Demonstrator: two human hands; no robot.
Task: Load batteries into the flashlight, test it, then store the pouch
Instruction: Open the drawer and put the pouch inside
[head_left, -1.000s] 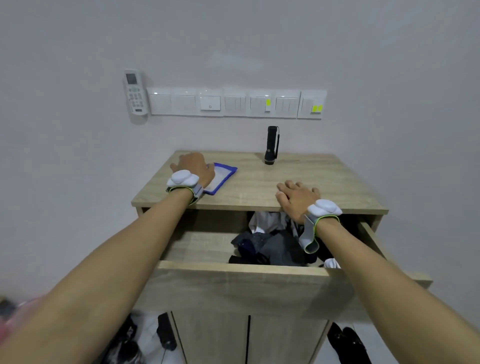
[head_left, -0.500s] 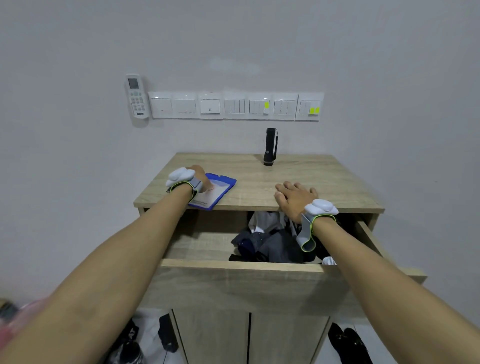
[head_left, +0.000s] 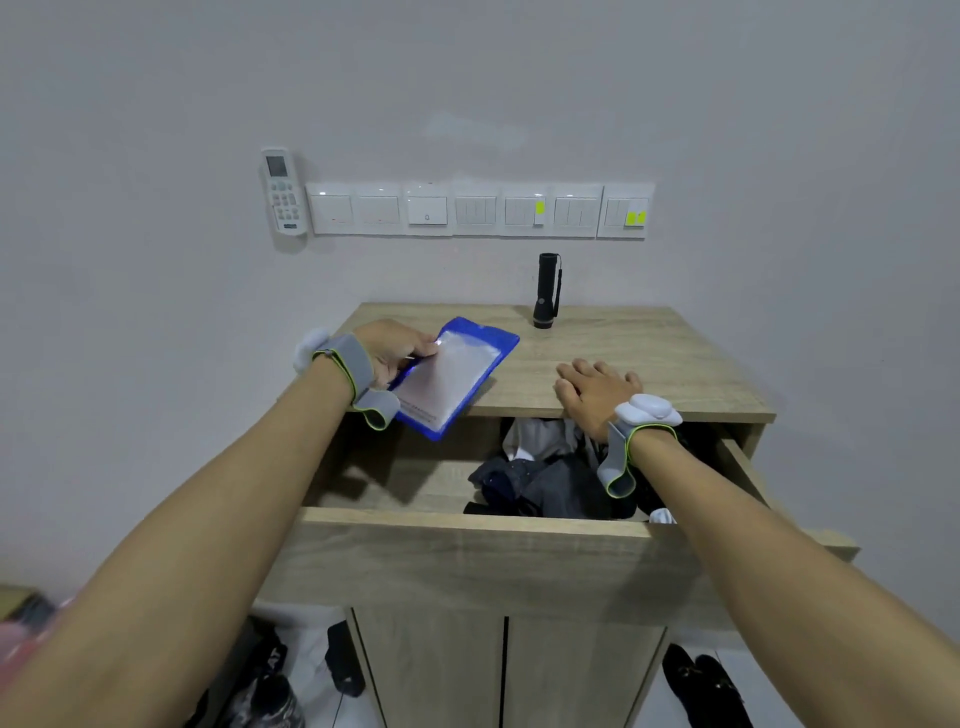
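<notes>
Storage of the pouch (head_left: 452, 376) looks to be the step in hand: the flashlight (head_left: 546, 291) stands upright at the back of the cabinet top (head_left: 649, 358), at about 12 o'clock, well apart from both hands, which suggests loading and testing are done, though no frame here proves it. The left hand (head_left: 397, 351) pinches the blue-edged pouch by its left edge, thumb on top, and holds it tilted, its near end hanging past the cabinet's front edge above the open drawer (head_left: 467, 551). The right hand (head_left: 597, 392) rests flat on the top at 3 o'clock from the pouch, fingers straight and loosely spread.

Next, the pouch probably has to go down into the drawer's bare left half. Crumpled clothes (head_left: 540, 475) fill the right half, under the right wrist. On the wall at 11 o'clock hangs a remote (head_left: 283, 192) beside a row of switches (head_left: 478, 210). Shoes (head_left: 701, 680) sit on the floor; what lies low left is too blurred to name.
</notes>
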